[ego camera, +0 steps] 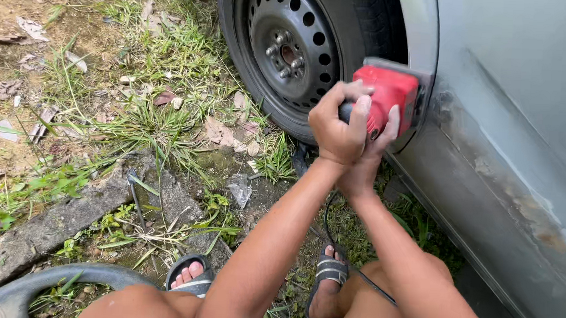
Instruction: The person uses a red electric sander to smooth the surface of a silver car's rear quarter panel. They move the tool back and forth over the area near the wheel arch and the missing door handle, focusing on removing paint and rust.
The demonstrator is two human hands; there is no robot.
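Nearest the camera are bare knees and two sandalled feet on the weedy ground, the left sandal (192,277) beside a curved black hose (29,284), the right sandal (329,275) by a thin black cable (348,263) that runs up toward the hands. A cracked concrete slab (70,216) lies to the left among grass and dead leaves. Both forearms reach forward and meet at a red power sander (387,97). The left hand (338,126) is on top, its fingers (360,114) clamped round the dark handle at the tool's rear; the right hand (365,159) sits just beneath and behind it, fingers curled up onto the red housing, so both are closed on the tool. The sander lies straight ahead of the hands, its long axis running from the handle toward the car, its pad pressed flat against the edge of the grey car body (506,156) at the wheel arch. Beyond it stands the black steel wheel (291,51). The panel to the right shows dull, scuffed patches
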